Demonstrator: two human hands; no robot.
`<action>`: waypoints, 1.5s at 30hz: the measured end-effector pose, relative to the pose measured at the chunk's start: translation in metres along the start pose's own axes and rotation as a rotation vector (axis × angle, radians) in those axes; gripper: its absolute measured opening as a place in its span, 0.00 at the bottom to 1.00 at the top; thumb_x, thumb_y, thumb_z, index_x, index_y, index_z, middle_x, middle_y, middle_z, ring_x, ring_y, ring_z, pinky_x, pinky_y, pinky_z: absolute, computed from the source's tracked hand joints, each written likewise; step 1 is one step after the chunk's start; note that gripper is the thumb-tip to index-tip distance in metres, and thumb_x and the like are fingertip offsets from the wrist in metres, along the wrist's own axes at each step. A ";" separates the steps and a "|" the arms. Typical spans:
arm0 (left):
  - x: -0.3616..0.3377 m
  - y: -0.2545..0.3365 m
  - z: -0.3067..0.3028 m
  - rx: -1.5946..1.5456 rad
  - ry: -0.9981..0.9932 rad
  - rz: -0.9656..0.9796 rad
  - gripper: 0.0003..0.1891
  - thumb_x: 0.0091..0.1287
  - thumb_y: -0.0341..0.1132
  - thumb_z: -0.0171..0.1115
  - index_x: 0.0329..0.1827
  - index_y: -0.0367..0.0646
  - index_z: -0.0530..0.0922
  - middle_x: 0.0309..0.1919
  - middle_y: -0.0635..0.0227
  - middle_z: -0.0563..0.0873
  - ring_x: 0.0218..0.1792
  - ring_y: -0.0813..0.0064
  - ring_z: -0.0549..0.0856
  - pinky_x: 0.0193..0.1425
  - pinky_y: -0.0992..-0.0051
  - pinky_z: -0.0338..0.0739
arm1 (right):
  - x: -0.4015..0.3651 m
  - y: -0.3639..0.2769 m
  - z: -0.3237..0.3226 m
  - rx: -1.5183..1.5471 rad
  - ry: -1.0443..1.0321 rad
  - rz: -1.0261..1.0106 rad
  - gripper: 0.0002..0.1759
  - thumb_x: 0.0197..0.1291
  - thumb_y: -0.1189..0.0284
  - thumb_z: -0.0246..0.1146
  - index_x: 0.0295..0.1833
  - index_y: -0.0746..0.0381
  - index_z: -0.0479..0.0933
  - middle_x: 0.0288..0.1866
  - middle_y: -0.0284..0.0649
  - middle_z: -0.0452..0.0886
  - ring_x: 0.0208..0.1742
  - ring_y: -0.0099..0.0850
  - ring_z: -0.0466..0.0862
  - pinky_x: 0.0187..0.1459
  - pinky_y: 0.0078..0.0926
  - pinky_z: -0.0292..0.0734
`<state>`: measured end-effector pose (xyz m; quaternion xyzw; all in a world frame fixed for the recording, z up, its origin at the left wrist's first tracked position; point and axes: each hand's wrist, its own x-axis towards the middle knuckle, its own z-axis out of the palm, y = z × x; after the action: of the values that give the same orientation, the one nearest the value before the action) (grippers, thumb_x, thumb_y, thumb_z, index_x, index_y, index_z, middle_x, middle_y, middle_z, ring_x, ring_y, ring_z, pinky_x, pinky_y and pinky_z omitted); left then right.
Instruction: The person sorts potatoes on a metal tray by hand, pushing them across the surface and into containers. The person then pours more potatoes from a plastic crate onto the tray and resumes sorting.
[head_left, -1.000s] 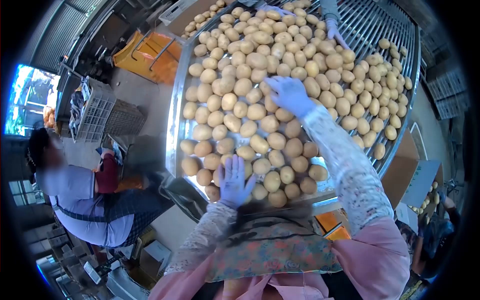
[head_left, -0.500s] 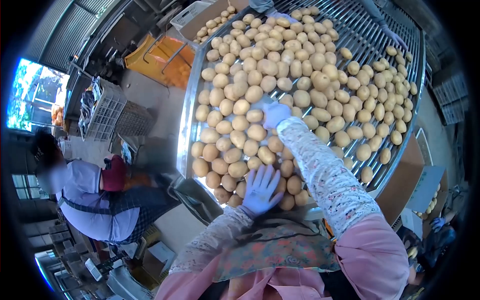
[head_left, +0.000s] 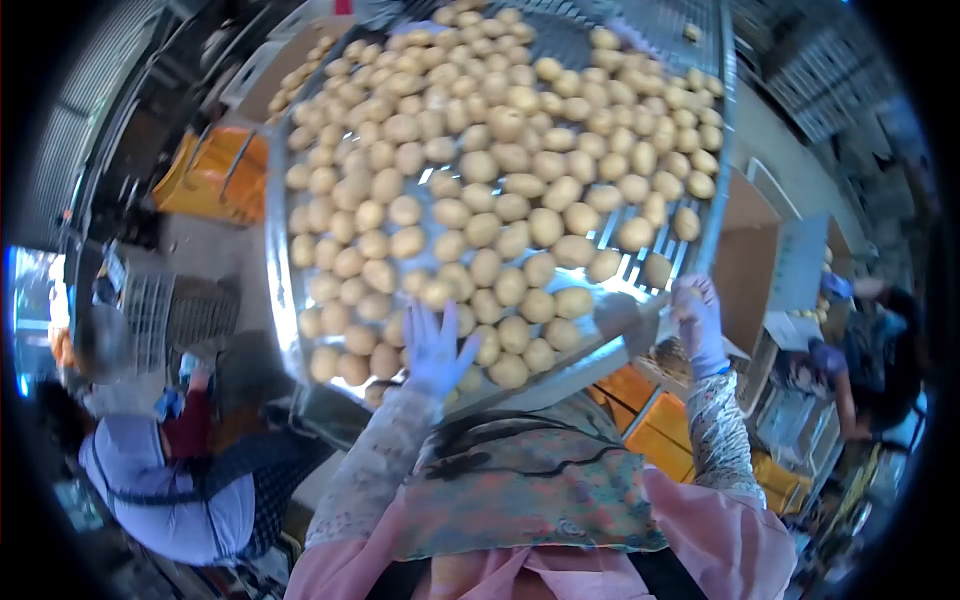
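Observation:
Many potatoes [head_left: 545, 227] cover a metal slatted sorting table [head_left: 283, 300] in front of me. My left hand [head_left: 435, 350], in a pale glove, lies over the potatoes near the table's front edge with its fingers spread. It touches potatoes but grips none. At the table's right front corner my right hand [head_left: 697, 310], also gloved, is closed with its fingers curled. Whether something sits inside those fingers I cannot make out. A brownish, blurred potato [head_left: 617, 314] is near the front rim, left of my right hand.
A cardboard box [head_left: 748, 235] stands along the table's right side. Orange sacks [head_left: 660, 436] lie below the front right edge. One person [head_left: 170, 480] is at my left, another [head_left: 880, 350] at far right. Gloved hands [head_left: 632, 38] of someone else work at the far end.
My right hand has moved from the middle of the potatoes to the right front corner and closed. My left hand stays spread on the potatoes. The view has turned right, and potatoes have shifted.

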<state>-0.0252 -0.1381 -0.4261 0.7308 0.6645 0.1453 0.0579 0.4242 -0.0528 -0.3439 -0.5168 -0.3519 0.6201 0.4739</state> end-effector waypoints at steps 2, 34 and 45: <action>-0.039 -0.004 -0.018 -0.021 -0.140 0.150 0.38 0.68 0.53 0.65 0.76 0.40 0.70 0.76 0.43 0.66 0.75 0.35 0.64 0.79 0.37 0.54 | 0.003 -0.032 -0.047 -0.160 0.237 -0.257 0.15 0.68 0.68 0.64 0.57 0.58 0.75 0.52 0.35 0.78 0.51 0.27 0.81 0.47 0.23 0.79; -0.041 0.011 -0.074 -0.159 -0.097 0.003 0.30 0.72 0.46 0.57 0.77 0.50 0.72 0.70 0.58 0.76 0.72 0.48 0.72 0.78 0.41 0.57 | 0.092 0.048 0.167 -1.063 -0.643 -0.727 0.20 0.63 0.64 0.66 0.61 0.54 0.82 0.54 0.41 0.86 0.49 0.44 0.86 0.51 0.44 0.80; -0.006 -0.019 -0.046 -0.038 0.305 -0.137 0.33 0.70 0.45 0.62 0.79 0.47 0.70 0.74 0.46 0.70 0.75 0.38 0.67 0.78 0.34 0.55 | 0.182 0.061 0.218 -1.681 -0.421 -0.692 0.32 0.58 0.65 0.65 0.71 0.47 0.75 0.48 0.46 0.83 0.47 0.46 0.84 0.48 0.46 0.79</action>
<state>-0.0567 -0.1468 -0.3884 0.6520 0.7108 0.2631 -0.0200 0.1947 0.1138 -0.4091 -0.4337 -0.8981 0.0670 0.0292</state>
